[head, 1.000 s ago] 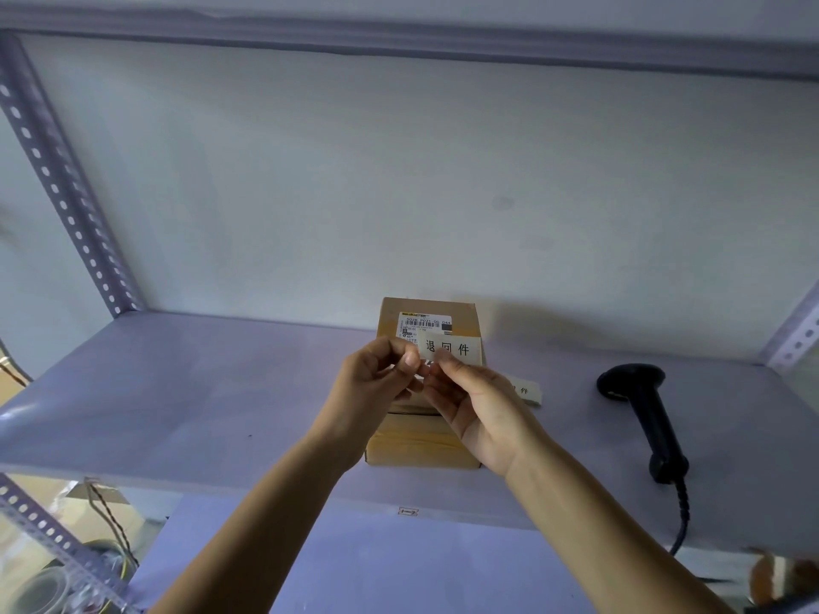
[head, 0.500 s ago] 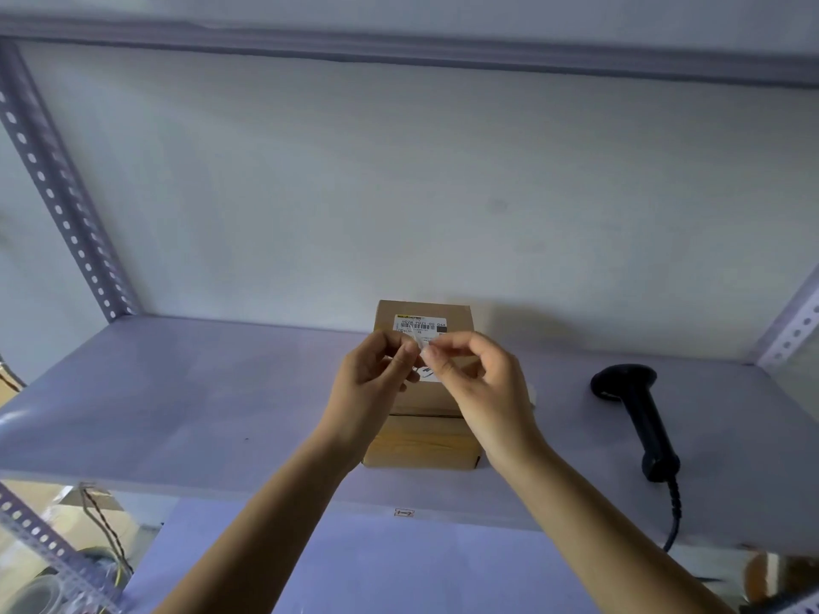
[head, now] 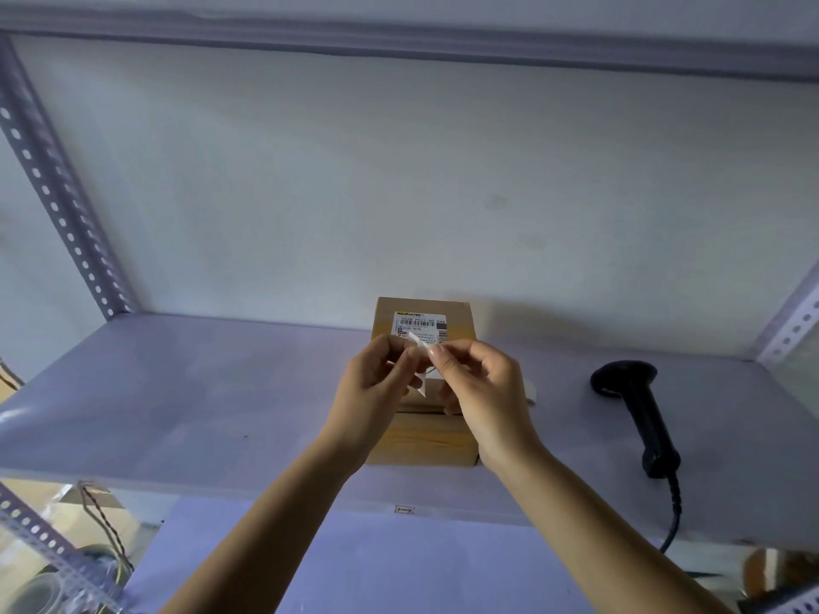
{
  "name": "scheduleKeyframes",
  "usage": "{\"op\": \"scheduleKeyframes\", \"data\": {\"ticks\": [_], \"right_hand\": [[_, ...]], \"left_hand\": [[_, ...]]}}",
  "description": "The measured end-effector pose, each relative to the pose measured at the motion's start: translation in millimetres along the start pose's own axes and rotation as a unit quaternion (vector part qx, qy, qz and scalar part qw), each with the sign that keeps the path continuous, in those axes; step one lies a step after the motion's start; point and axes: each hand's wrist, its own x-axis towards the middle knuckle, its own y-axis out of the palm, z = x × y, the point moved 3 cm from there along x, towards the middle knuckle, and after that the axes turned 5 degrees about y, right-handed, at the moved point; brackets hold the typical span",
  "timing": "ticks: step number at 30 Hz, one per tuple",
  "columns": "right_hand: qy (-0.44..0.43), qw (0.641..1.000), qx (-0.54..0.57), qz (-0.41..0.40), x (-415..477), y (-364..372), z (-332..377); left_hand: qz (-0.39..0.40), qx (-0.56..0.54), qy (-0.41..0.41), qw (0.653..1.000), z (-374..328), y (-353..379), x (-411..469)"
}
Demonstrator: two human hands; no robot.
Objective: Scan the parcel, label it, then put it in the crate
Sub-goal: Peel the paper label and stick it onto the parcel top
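Label peeled above a parcel on a shelf

The left hand (head: 376,383) and right hand (head: 478,383) pinch a small white label (head: 421,347) over the cardboard parcel (head: 425,440); the scanner (head: 638,409) lies at right. Sticking and crating appear to remain; no crate is visible.

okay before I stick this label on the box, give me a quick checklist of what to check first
1. Label held by both hands, left hand and right hand: ok.
2. Backing fully peeled off: cannot tell, the paper looks curled and folded.
3. Box resting flat on the shelf: ok.
4. Printed barcode sticker on the box top uncovered: ok.
5. Scanner set aside, clear of the box: ok.
6. Crate within reach: cannot tell, none in view.
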Motion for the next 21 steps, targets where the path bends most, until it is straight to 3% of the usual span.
{"op": "scheduleKeyframes", "data": {"ticks": [21], "right_hand": [[0.103, 0.961, 0.219, -0.133, 20, -12, -4]], "left_hand": [[-0.094, -0.058, -0.094, 0.989, 18, -49, -5]]}}
